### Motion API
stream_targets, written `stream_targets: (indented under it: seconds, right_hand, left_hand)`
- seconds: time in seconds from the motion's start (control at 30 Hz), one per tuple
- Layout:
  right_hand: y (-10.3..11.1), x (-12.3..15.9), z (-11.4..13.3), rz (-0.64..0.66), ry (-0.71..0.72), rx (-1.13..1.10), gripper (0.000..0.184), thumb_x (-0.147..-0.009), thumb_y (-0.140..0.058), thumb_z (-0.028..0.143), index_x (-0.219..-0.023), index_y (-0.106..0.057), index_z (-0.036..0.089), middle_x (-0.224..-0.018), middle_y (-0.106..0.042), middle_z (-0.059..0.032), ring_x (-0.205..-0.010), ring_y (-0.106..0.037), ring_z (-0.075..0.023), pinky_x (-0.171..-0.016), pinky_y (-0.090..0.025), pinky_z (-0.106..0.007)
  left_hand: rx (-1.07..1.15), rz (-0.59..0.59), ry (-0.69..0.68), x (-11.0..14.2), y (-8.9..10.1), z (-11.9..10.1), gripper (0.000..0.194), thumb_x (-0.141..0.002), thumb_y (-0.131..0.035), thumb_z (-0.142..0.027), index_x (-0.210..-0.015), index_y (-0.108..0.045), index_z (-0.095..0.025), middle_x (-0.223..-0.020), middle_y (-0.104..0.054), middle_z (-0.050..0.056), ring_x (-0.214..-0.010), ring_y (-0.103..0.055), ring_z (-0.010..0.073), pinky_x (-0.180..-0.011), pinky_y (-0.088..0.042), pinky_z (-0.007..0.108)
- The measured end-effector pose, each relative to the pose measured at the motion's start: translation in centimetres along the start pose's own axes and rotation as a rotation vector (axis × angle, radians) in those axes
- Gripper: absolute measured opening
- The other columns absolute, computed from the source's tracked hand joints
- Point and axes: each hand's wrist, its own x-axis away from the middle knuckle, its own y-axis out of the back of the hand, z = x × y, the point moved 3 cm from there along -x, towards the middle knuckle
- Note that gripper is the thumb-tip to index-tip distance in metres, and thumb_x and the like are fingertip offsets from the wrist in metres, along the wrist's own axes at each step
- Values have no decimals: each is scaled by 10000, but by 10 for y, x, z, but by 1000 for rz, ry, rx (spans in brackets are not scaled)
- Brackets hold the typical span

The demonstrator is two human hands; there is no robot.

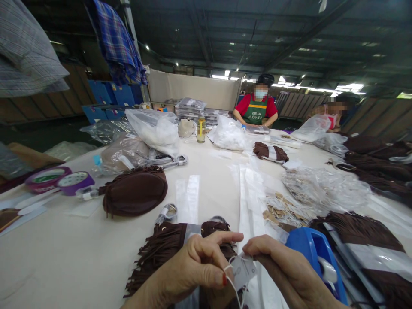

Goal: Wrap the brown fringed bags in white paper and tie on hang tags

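Observation:
A small white hang tag on a looped white string hangs between my hands. My right hand is closed, its fingertips pinching the tag's upper edge. On the other side, my left hand has thumb and fingers closed on the string, with the index finger stretched out above. Beneath both hands lies a dark brown fringed bag with a clear plastic band around it, partly hidden by my left hand. Brown tags with tangled strings lie in a pile beyond my right hand.
A blue tape dispenser and banded fringed bags stand at the right. A round brown bag and purple tape rolls lie left. Clear plastic bags are heaped at right. A masked co-worker works across the table.

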Motion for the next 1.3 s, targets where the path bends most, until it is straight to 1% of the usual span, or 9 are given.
stream_targets:
  seconds: [0.2, 0.37, 0.47, 0.6, 0.77, 0.87, 1.03, 1.17, 1.3]
  right_hand:
    - [-1, -2, 2, 35, 33, -41, 215, -885, -364, 109, -1003, -474, 251, -863, -604, -16, -773, -604, -115, -672, -487, -188]
    - [5, 1, -4, -80, 57, 92, 260, -876, -330, 80, -988, -480, 261, -816, -613, 7, -752, -607, -95, -671, -480, -160]
    - [11, 5, -10, -190, -2, 154, 235, -886, -359, 112, -1004, -491, 267, -813, -616, 14, -745, -607, -91, -670, -479, -155]
    - [15, 10, -16, -357, -157, 49, 140, -898, -421, 199, -940, -537, 265, -778, -631, 17, -725, -620, -104, -667, -497, -180]
    - [8, 13, -21, -443, -445, -506, 136, -889, -468, 358, -944, -515, 243, -736, -642, 1, -624, -647, -143, -580, -533, -252]
    - [7, 11, -22, -531, -540, -732, 182, -831, -569, 373, -927, -509, 230, -653, -627, 19, -536, -619, -128, -522, -507, -230]
    - [8, 9, -20, -597, -592, -895, 206, -764, -655, 350, -882, -545, 223, -630, -632, 19, -492, -575, -99, -494, -474, -198]
    - [13, 9, -18, -732, -529, -819, 231, -684, -722, 348, -813, -593, 206, -586, -625, 10, -457, -545, -93, -457, -465, -189]
    - [16, 8, -17, -763, -430, -712, 181, -717, -692, 340, -806, -611, 206, -601, -622, 4, -466, -550, -98, -466, -482, -202]
  left_hand:
    - [247, 117, 143, 1, -15, 21, 190, -643, -769, -327, -736, -741, -164, -867, -666, 108, -839, -592, 229, -817, -416, 360]
    - [239, 181, 143, 2, -14, 26, 150, -662, -767, -296, -749, -741, -177, -894, -673, 116, -868, -604, 221, -834, -414, 353]
    - [210, 189, 157, 4, -10, 28, 134, -678, -756, -291, -751, -740, -180, -853, -681, 104, -811, -610, 196, -793, -423, 324]
    - [118, 145, 164, 8, -6, 32, 159, -677, -754, -296, -775, -739, -172, -879, -680, 112, -851, -601, 218, -778, -422, 320]
    - [45, 86, 178, 10, -7, 34, 195, -646, -772, -332, -751, -741, -170, -847, -680, 105, -797, -601, 202, -719, -419, 285]
    - [39, 23, 206, 11, -7, 37, 205, -646, -767, -337, -742, -740, -158, -809, -673, 103, -766, -593, 191, -656, -411, 256]
    - [71, -63, 232, 11, -5, 43, 265, -615, -771, -352, -723, -731, -114, -731, -646, 85, -604, -551, 132, -548, -389, 219]
    - [64, -103, 246, 12, -5, 50, 238, -607, -760, -303, -738, -705, -112, -673, -654, 61, -542, -539, 109, -529, -392, 206]
    - [-36, -230, 291, 13, -4, 59, 244, -595, -735, -316, -668, -621, -113, -624, -648, 50, -519, -535, 114, -525, -410, 219]
